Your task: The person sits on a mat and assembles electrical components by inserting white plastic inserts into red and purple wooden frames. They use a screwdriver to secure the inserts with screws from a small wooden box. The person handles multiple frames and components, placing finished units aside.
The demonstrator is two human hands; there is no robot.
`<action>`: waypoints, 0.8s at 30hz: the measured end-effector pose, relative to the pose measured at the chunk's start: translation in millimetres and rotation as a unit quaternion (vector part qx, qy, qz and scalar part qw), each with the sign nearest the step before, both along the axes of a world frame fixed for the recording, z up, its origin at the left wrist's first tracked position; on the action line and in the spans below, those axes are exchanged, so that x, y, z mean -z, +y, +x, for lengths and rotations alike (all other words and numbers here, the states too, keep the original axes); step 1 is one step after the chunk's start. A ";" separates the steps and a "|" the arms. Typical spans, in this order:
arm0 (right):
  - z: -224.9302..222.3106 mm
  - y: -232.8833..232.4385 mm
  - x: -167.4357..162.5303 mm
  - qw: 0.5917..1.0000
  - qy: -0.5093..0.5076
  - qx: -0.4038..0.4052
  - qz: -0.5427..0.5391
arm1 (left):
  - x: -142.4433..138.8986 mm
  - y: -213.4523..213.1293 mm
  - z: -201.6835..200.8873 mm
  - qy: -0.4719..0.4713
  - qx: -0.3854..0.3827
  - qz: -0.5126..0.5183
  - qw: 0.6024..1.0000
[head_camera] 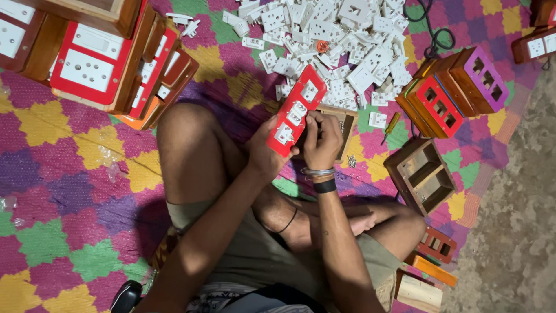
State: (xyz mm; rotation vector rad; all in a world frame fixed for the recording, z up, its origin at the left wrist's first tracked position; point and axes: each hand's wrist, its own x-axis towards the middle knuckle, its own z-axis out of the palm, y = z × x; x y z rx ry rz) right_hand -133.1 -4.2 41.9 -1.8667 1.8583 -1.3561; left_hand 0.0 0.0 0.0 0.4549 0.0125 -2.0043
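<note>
Seated cross-legged on a patchwork mat (69, 191), a person grips a red switch plate (295, 110) at frame centre, left hand (267, 152) clamped on its lower edge; right hand (322, 138) closed behind it, fingertips hidden; beyond, a heap of white plastic sockets (341, 46); wooden boxes (87, 52) cropped upper left.

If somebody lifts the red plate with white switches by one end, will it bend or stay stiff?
The red switch plate probably stays stiff: it looks flat and straight while the left hand grips only its lower end. It seems light, since that one hand carries it. The fitted white parts might pop out if it is knocked; the right hand works at its edge.
</note>
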 end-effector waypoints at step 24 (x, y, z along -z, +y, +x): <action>-6.6 -3.0 -16.5 0.998 0.046 -0.041 -0.011 | 13.4 -0.1 -4.9 -0.013 -0.005 -0.016 1.000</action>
